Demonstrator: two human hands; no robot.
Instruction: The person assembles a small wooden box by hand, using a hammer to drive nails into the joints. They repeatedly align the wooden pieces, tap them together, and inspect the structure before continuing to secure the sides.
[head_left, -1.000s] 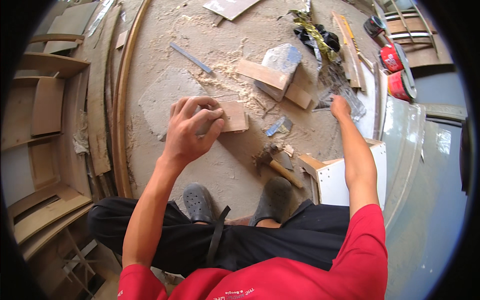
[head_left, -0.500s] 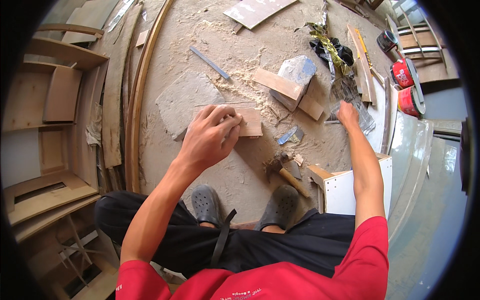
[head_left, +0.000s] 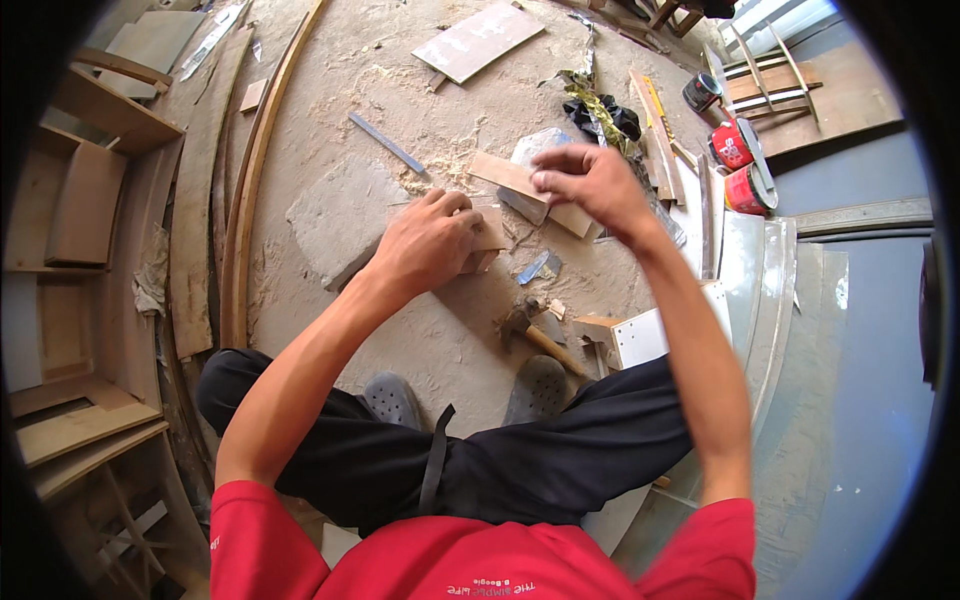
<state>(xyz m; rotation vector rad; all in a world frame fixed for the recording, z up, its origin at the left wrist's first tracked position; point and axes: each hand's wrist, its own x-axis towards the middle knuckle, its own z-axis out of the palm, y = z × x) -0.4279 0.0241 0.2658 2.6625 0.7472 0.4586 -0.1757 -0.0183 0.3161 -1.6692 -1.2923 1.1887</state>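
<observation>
My left hand (head_left: pixel 425 243) has its fingers curled over a short wooden board (head_left: pixel 489 238) beside a flat stone slab (head_left: pixel 335 215). My right hand (head_left: pixel 600 192) is in the air to the right of it, thumb and forefinger brought together. Anything pinched there is too small and blurred to name. Behind that hand, two wooden strips (head_left: pixel 503 173) lie on a blue-stained stone block (head_left: pixel 540 146), partly hidden by the fingers. A hammer (head_left: pixel 545 338) with a wooden handle rests on the floor nearer to me, below a crumpled blue-and-silver scrap (head_left: pixel 540 267).
A flat metal strip (head_left: pixel 388 143) and a pale panel (head_left: pixel 478 42) lie farther off among wood shavings. Wooden cabinets (head_left: pixel 85 225) and long planks (head_left: pixel 205 190) line the left. Red tins (head_left: pixel 748 190), a white box (head_left: pixel 643 336) and glass sheets (head_left: pixel 815 340) are at right.
My right hand has risen from beside the plastic packet on the floor and moved left toward the board. My left hand stays on the board. The whole view has shifted a little.
</observation>
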